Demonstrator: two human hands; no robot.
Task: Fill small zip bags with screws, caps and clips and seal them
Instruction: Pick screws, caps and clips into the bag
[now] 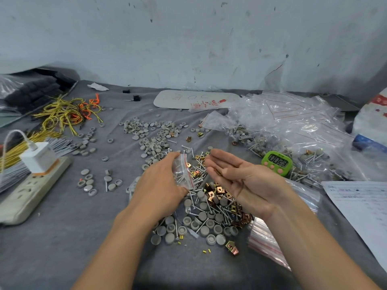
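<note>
Left hand [161, 185] grips a small clear red-striped zip bag [183, 172], contents blurred, beside right hand [240, 181], palm-up with fingers loosely spread, above crowded silver metal screws [196, 181]; grey cloth [62, 237] stretches front-left.

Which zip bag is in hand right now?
The small bag of screws, pinched in the left hand; the other bags lie on the table.
</note>
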